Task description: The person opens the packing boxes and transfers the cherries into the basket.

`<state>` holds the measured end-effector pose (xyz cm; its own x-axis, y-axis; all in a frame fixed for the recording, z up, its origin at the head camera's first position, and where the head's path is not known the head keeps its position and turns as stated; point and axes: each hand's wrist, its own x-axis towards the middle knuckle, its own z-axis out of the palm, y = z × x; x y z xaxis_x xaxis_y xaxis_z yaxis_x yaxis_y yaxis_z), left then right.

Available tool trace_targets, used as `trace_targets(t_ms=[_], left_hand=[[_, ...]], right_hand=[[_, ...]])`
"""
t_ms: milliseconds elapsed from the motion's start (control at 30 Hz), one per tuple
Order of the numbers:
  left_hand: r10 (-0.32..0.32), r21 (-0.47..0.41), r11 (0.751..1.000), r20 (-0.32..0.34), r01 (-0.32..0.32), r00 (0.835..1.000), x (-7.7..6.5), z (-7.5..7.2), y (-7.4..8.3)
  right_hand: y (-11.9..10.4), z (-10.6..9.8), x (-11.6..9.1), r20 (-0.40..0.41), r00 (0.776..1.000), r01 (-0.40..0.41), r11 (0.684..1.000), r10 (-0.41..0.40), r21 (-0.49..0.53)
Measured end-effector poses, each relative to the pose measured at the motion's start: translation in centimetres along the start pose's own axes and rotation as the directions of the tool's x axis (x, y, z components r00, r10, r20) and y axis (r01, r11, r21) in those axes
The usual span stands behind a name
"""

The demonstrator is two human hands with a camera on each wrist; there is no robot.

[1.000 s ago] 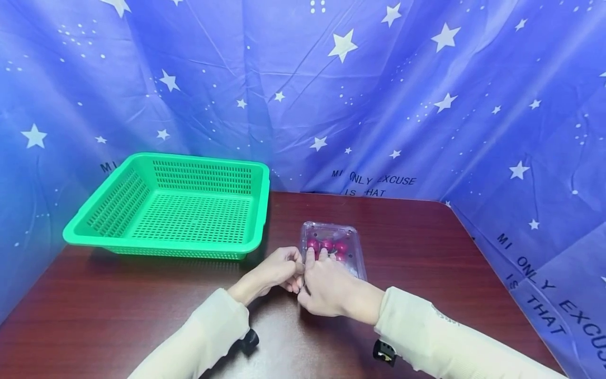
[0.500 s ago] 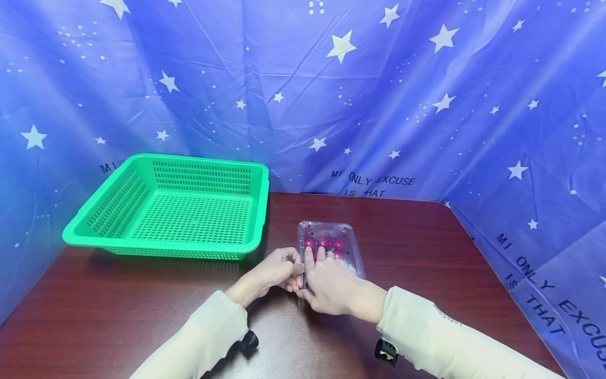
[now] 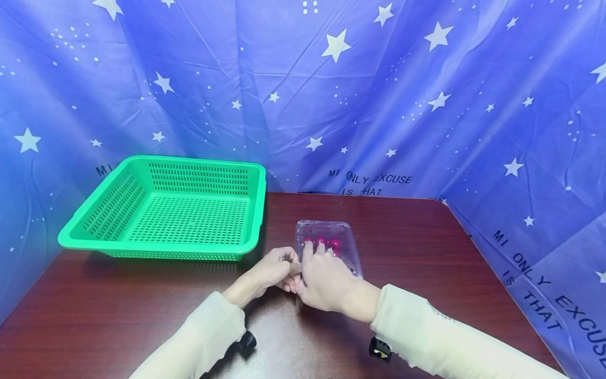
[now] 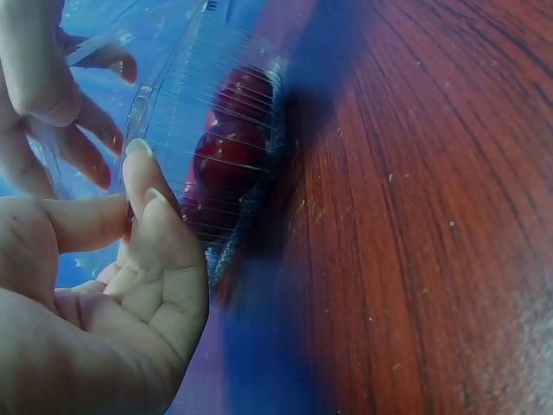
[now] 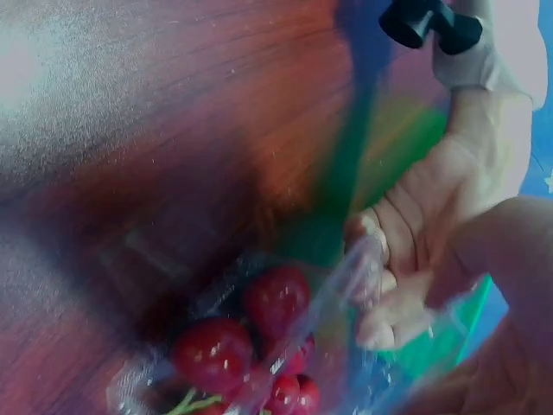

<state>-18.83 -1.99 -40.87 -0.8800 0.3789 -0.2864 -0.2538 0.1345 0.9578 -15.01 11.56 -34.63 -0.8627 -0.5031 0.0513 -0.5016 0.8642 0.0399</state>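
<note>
A clear plastic clamshell box (image 3: 349, 247) lies on the table in the head view. Several round, glossy red fruits that look like cherries (image 5: 212, 354) are inside it, and one green stem (image 5: 194, 403) shows in the right wrist view. My left hand (image 3: 274, 267) pinches the box's left edge between thumb and fingers; the left wrist view shows its fingertips (image 4: 143, 177) at the plastic rim. Over the top of the box lies my right hand (image 3: 326, 281), its index finger extended along the plastic and its thumb near the left hand. The lid's exact position is hard to tell.
A large green plastic basket (image 3: 161, 246) with slotted walls stands to the left on the dark red-brown table (image 3: 402, 295). Behind and beside the table hangs a blue curtain (image 3: 284, 126) with white stars and printed words.
The whole head view has shifted slightly. The box and both hands keep nearly the same places, and the left hand stays at the box's edge. The right hand's fingers have moved only a little.
</note>
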Motion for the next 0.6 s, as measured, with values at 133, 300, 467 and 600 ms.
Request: trace_targets(t_ms=[133, 300, 467, 600], left_hand=[[-0.006, -0.004, 1.0, -0.022, 0.006, 1.0, -0.1, 0.2, 0.1], [0.009, 0.003, 1.0, -0.028, -0.009, 1.0, 0.0, 0.2, -0.1], [0.036, 0.023, 0.999, -0.045, -0.035, 0.998, 0.2, 0.2, -0.2], [0.048, 0.03, 0.998, -0.073, -0.046, 0.996, 0.2, 0.2, -0.2]], right_hand=[[-1.2, 1.1, -0.1, -0.053, 0.998, -0.052, 0.977, 0.042, -0.205], [-2.0, 2.3, -0.4, -0.139, 0.99, -0.078, 0.912, 0.023, -0.403], [-2.1, 2.5, -0.4, -0.141, 0.988, -0.107, 0.933, 0.061, -0.343], [-2.2, 2.4, -0.3, -0.109, 0.989, -0.129, 0.947, 0.1, -0.295]])
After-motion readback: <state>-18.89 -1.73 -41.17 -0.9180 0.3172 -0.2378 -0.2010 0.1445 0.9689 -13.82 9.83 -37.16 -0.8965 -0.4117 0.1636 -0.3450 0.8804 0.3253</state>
